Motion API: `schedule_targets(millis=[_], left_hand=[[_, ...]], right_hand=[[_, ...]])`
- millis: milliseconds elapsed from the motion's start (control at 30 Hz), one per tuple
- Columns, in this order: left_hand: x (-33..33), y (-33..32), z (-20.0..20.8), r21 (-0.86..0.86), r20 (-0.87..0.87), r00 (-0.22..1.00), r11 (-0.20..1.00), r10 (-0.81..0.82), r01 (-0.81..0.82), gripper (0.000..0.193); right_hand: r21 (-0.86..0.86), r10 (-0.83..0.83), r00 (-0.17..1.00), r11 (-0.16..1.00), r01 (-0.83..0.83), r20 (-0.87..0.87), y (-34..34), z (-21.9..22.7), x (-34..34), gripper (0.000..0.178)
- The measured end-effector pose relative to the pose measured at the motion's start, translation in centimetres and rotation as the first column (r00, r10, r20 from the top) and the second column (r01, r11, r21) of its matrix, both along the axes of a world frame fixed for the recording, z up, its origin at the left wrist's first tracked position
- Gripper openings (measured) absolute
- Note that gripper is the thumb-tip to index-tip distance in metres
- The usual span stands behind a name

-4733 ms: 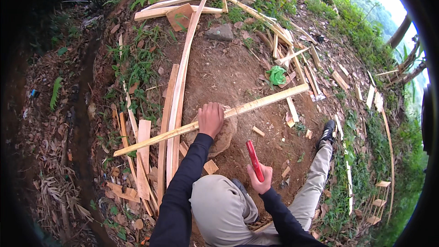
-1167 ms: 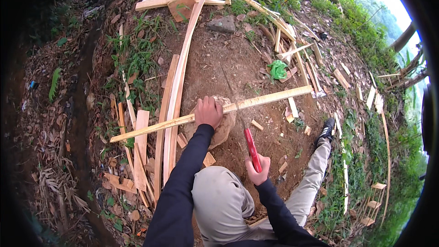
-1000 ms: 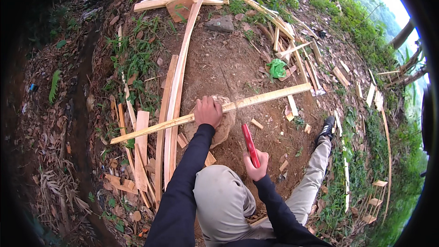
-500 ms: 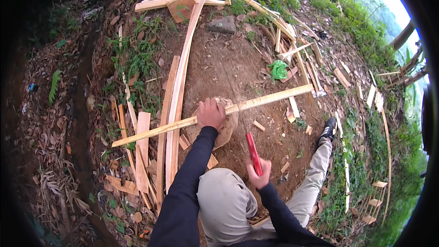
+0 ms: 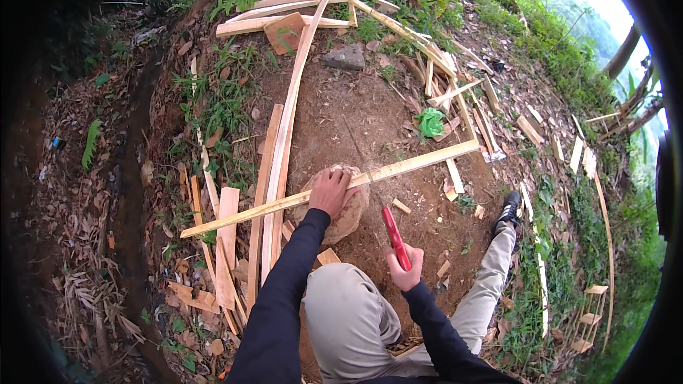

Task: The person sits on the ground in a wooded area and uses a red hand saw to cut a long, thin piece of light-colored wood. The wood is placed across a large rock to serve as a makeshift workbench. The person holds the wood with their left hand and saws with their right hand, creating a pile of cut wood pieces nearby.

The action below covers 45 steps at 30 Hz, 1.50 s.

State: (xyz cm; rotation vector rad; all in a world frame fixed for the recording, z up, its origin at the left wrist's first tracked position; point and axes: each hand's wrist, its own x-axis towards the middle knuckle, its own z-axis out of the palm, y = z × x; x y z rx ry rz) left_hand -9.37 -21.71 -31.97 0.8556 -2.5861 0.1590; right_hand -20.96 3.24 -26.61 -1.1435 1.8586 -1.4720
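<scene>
Your left hand point(image 5: 331, 192) was closed over a long, pale wooden strip point(image 5: 420, 161), its fingers curled across the top and toward the far side. The strip lay across the round stump point(image 5: 348, 222), reaching well beyond the stump's left and right edges. Its long axis ran aslant: the left end pointed left and back toward you, the right end pointed right and away from you. On the left it passed over the long boards point(image 5: 276, 171) lying lengthwise on the ground point(image 5: 324, 110); whether it touched them could not be told. Your right hand point(image 5: 406, 267) was clenched around the red handle of a saw point(image 5: 396, 238), near the stump's near right side. The saw's long axis ran away from you and slightly left, its thin blade crossing the strip at a steep angle just by the stump's right edge, the tip pointing forward beyond the strip. How deep the blade sat in the wood was too small to tell. A short wood offcut point(image 5: 401, 205) lay on the ground just right of the saw. Farther off, a crumpled green bag point(image 5: 430, 122) lay beyond the strip's right part, and a grey stone point(image 5: 345, 57) sat ahead of the stump's far edge.
</scene>
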Motion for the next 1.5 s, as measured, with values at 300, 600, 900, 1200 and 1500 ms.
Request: schedule_targets(millis=[300, 600, 900, 1200, 1500], left_hand=[[-0.2, 0.0, 0.1, 0.088, -0.116, 0.993, 0.996, -0.007, 0.017, 0.044], [-0.1, -0.1, -0.3, 0.135, -0.142, 0.99, 0.99, -0.012, 0.032, 0.04], [-0.3, 0.1, 0.0, 0.08, -0.141, 0.99, 0.997, -0.006, 0.017, 0.041], [0.0, 0.0, 0.0, 0.106, -0.121, 0.993, 0.994, 0.011, 0.002, 0.042], [-0.2, 0.2, -0.1, 0.119, -0.078, 0.996, 0.993, 0.036, -0.026, 0.041]], right_hand=[[-0.078, 0.017, 0.994, 0.997, -0.026, -0.106, -0.4, -0.8, 0.2, 0.022], [-0.041, 0.027, 0.996, 0.999, -0.031, -0.089, -1.0, 0.5, 0.1, 0.022], [-0.006, 0.017, 0.997, 1.0, -0.018, -0.07, 2.6, -0.4, 0.7, 0.021], [0.002, 0.02, 0.997, 1.0, -0.02, -0.074, 3.7, 0.4, 0.9, 0.019], [-0.006, 0.025, 0.997, 1.0, -0.026, -0.068, 0.7, -0.3, 0.3, 0.02]])
